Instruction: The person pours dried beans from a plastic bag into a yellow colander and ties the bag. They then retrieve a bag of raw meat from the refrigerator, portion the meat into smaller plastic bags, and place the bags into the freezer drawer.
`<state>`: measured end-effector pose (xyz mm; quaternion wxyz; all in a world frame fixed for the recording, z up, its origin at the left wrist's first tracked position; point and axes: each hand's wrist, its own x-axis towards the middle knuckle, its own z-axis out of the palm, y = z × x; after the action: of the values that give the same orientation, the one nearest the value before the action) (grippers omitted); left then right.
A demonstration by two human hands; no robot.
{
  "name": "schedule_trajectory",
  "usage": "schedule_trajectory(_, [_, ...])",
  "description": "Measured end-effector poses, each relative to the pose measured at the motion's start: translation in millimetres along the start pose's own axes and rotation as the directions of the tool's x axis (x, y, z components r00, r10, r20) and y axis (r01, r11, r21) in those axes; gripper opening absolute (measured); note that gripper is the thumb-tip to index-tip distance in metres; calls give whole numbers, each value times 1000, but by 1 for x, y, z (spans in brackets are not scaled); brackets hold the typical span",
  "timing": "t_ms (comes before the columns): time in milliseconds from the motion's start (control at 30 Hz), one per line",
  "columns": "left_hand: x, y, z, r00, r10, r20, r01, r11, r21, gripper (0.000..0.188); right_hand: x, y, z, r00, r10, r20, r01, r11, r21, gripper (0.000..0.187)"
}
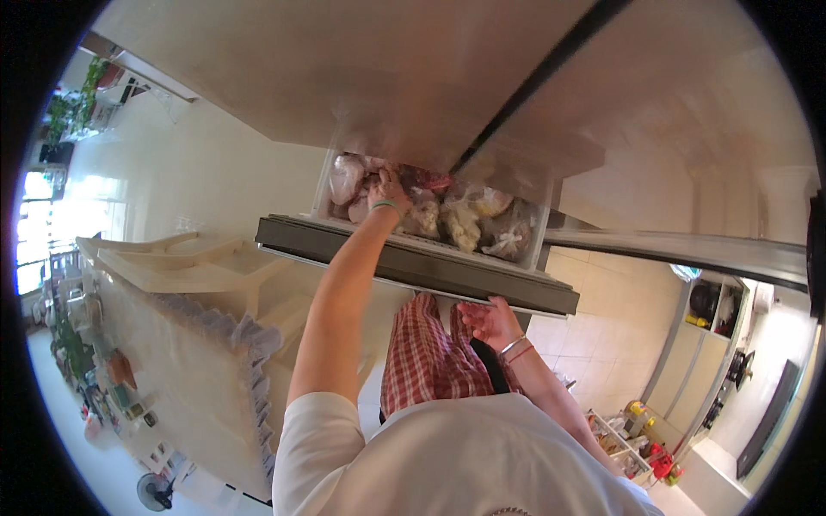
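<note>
A pulled-out freezer drawer (539, 225) with a dark grey front (413, 262) is in front of me, packed with bagged frozen food. My left hand (387, 189) reaches inside, fingers down among the bags; their tips are hidden, so their grip cannot be told. Left of it lies a pale bagged lump (346, 178). Close by on the right is a red package (432, 180), and further right are several clear bags with whitish contents (465, 225). My right hand (492, 322) is at the near edge of the drawer front, fingers apart, holding nothing.
Above the drawer stand large, glossy refrigerator doors (361, 77) with a dark gap between them. To the left are a cream chair (185, 262) and a table with a pale cover (172, 344). A low rack of goods (632, 443) and kitchen cabinets (688, 361) stand right.
</note>
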<state>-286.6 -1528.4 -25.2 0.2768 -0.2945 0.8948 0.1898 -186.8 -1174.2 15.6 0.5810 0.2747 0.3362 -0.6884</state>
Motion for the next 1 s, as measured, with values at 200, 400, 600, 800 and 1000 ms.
schedule_trajectory(200, [-28,-44,-16,952,304,47,-302,952,-39,73,3,-7,8,1000,26,-7,-27,995,-96,60])
schedule_trajectory(400, [-190,-27,4,746,576,-335,-618,785,-27,44,10,-10,0,998,-46,-51,46,999,-6,47])
schedule_trajectory(600, [-245,-31,58,623,539,-566,-631,775,44,45,14,-28,0,994,-107,-35,104,991,-80,41])
schedule_trajectory(800, [-279,2,75,728,508,-461,-616,779,-114,44,-1,-80,17,973,-218,-71,211,973,-96,41])
schedule_trajectory(1000, [-284,24,94,805,457,-377,-563,789,-245,43,19,-117,16,961,-244,-131,222,962,-158,36])
